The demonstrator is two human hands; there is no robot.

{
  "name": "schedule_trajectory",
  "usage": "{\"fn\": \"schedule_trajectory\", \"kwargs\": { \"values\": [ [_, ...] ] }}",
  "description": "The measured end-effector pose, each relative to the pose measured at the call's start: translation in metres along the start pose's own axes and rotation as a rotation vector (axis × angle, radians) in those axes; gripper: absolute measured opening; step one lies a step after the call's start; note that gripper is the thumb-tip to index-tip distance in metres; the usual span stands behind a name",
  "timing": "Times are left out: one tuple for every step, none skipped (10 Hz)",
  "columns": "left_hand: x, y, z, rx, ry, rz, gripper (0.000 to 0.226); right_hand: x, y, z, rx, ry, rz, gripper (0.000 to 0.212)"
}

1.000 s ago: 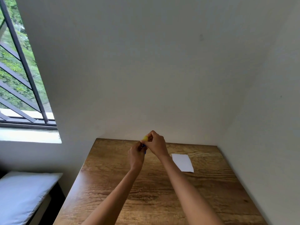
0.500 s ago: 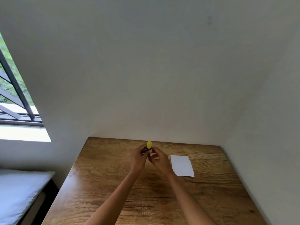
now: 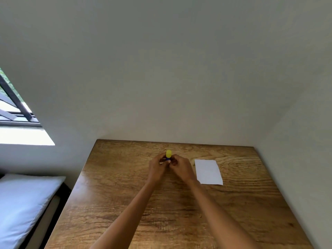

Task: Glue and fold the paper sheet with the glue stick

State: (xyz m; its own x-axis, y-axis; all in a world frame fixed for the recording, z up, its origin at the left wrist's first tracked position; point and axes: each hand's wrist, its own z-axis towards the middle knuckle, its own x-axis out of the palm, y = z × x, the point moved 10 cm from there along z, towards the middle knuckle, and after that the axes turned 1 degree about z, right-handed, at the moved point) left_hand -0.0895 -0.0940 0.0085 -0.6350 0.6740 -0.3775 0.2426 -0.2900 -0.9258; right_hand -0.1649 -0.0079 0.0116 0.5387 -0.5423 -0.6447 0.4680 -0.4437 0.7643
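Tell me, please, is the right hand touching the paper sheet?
Apart: the head view shows bare wooden table between the right hand and the paper sheet.

Both hands, left hand (image 3: 157,167) and right hand (image 3: 181,168), grip upright glue stick (image 3: 168,155) mid-frame over table (image 3: 115,194); paper sheet (image 3: 208,171) flat just right.

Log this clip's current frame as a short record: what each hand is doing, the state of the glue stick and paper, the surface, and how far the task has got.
left hand: grips the glue stick's lower part
right hand: fingers curled on the glue stick from the other side
glue stick: upright between both hands, above the table, yellow top showing, blue body below
paper sheet: white, flat, unfolded, to the right of the hands, untouched
table: wooden, set against the wall
task stage: no glue applied and no fold visible
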Motion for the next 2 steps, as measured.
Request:
{"fn": "schedule_trajectory", "kwargs": {
  "values": [
    [0.0009,0.0026,-0.0004,-0.010,0.000,0.004,0.034,0.0013,-0.0024,-0.0010,0.009,-0.003,0.009,0.025],
    [-0.0003,0.0041,-0.0030,-0.014,-0.014,0.007,0.040,0.0044,0.0007,-0.0031,0.024,0.018,0.013,0.027]
  ]
}}
